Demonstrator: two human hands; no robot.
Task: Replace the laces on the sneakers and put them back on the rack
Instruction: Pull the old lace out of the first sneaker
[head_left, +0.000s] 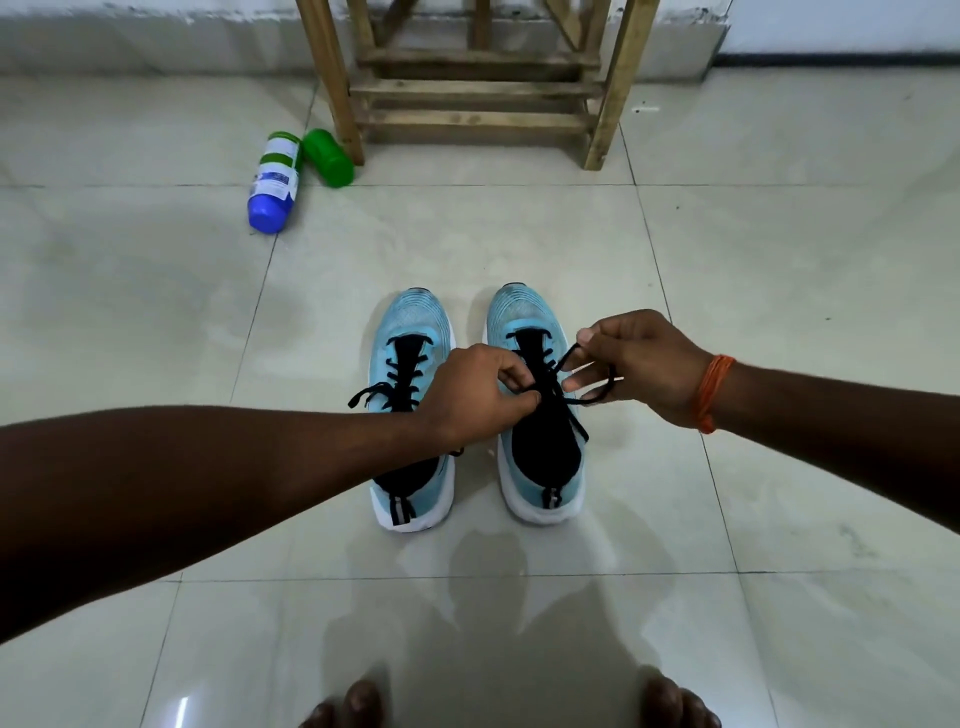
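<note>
Two light-blue sneakers with white soles and black tongues stand side by side on the tiled floor, toes pointing away. The left sneaker (410, 332) has a black lace tied in a bow. Over the right sneaker (524, 322), my left hand (478, 395) pinches one end of its black lace (553, 371) and my right hand (639, 364) pinches a loop of the same lace. Both hands hover just above the tongue. The wooden rack (478, 88) stands at the back by the wall.
A white bottle with a blue cap (275, 182) and a green bottle (328, 157) lie on the floor beside the rack's left leg. My bare toes (358, 701) show at the bottom edge. An orange thread band circles my right wrist.
</note>
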